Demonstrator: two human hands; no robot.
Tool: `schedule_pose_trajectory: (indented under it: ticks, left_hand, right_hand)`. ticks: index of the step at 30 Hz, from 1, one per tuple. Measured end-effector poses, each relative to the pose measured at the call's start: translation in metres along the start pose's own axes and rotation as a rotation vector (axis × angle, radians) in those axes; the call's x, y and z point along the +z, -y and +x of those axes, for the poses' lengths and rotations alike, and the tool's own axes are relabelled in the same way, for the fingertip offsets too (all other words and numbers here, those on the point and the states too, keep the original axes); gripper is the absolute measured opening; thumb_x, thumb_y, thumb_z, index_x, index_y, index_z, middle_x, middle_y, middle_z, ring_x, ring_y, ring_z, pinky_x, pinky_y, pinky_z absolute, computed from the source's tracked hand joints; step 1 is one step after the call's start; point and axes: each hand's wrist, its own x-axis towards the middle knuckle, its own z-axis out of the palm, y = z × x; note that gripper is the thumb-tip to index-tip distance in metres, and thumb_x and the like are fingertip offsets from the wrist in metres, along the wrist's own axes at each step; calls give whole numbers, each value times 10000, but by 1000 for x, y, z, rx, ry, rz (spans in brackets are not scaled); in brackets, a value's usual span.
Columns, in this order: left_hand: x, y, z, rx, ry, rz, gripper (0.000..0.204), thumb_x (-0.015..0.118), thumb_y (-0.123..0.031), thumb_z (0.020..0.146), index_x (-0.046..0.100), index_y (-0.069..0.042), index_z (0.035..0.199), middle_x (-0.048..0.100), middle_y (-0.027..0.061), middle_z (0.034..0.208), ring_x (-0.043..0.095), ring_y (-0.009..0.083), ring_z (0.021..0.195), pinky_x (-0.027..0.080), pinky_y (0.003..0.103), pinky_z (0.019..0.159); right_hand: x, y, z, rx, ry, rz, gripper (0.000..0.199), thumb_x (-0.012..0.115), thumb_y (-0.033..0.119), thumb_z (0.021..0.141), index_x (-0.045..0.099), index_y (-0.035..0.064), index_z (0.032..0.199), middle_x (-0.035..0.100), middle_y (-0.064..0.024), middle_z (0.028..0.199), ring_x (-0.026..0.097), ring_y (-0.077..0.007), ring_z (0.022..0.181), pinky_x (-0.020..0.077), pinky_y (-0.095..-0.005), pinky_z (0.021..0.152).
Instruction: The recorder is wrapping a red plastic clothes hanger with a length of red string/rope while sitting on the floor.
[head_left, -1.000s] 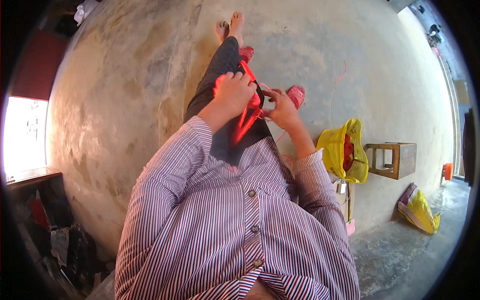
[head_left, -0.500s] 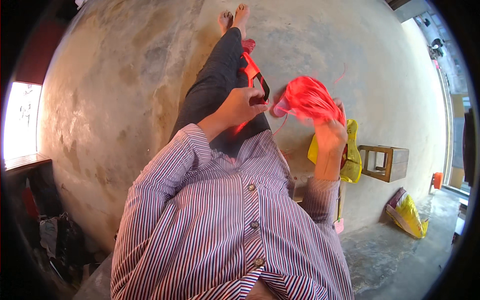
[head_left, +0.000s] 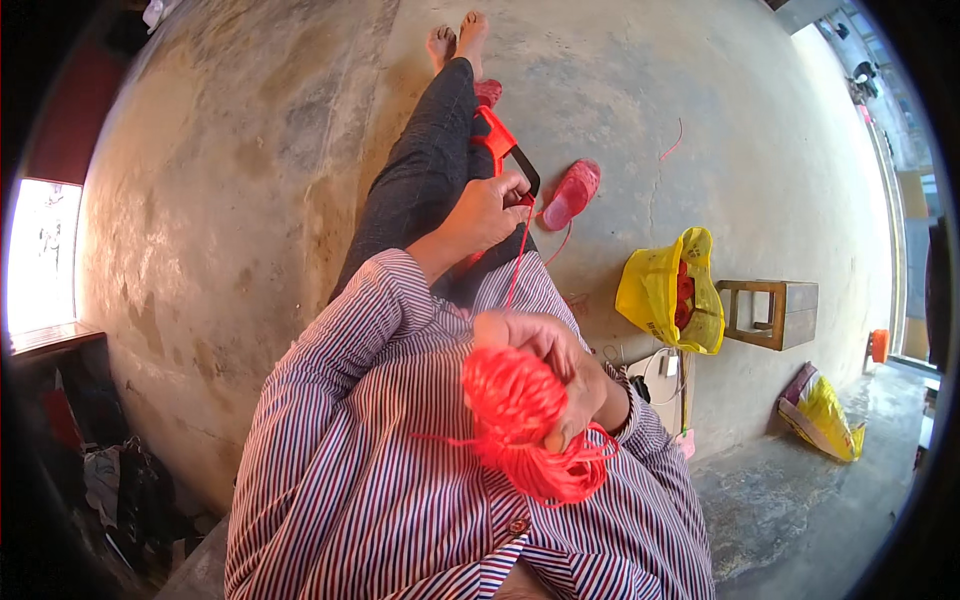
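My left hand (head_left: 482, 212) is over my thighs, its thumb and fingers pinched around a red cord (head_left: 519, 265) by a red-and-black piece (head_left: 497, 134). That piece has a bright red frame and a black strip; its lower part is hidden behind the hand. In front of my chest, my right hand (head_left: 552, 352) grips a thick skein of red cord (head_left: 515, 400), with loops hanging below the fingers and a loose end to the left. The cord runs from the left hand toward the right one.
A red clog (head_left: 572, 195) lies on the concrete floor right of my legs. Further right are an open yellow bag (head_left: 650, 290) with red stuff inside, a wooden stool (head_left: 800, 315) and a yellow sack (head_left: 828, 420). A scrap of red cord (head_left: 674, 142) lies beyond the clog.
My right hand has swung the skein from the right side, above the clog and bag, back toward my chest. The clog now shows fully. My left hand stays almost in place.
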Motion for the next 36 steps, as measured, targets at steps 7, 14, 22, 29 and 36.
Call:
schedule_pose_trajectory:
  ticks: [7,14,22,29,36]
  left_hand:
    - [5,-14,2,-6,-130,94,233,703,-32,787,588,15,984,636,59,826,598,113,743,499,244,699]
    - [-33,-46,8,-273,-233,-538,170,565,-228,933,571,-59,946,538,-11,704,480,44,507,341,180,398]
    - [-4,27,32,-153,-286,205,232,593,-254,896,584,-23,913,565,64,730,548,149,628,451,331,572]
    - [-33,-24,30,-81,-441,280,151,584,-158,865,584,-7,869,616,132,775,590,177,694,461,318,626]
    - [-23,-22,34,-234,-200,-296,63,536,-86,876,561,-28,880,535,6,685,464,60,534,349,221,444]
  right_hand:
    - [-37,14,-1,-312,314,-140,591,890,339,579,568,-26,914,635,-88,850,611,-146,707,482,-262,640]
    - [-93,94,-25,-282,-354,-1316,523,826,317,625,641,13,1008,621,-82,864,612,-215,810,460,-323,703]
    - [-191,53,55,-171,-742,-1805,367,699,151,737,645,74,1092,623,-138,919,618,-303,810,490,-354,724]
    - [-175,39,59,-674,-742,-1634,386,752,165,719,648,41,1070,603,-146,1034,628,-291,849,501,-365,749]
    - [-176,56,56,-300,-718,-1701,334,739,172,757,641,10,1032,597,-95,1037,603,-217,856,484,-315,759]
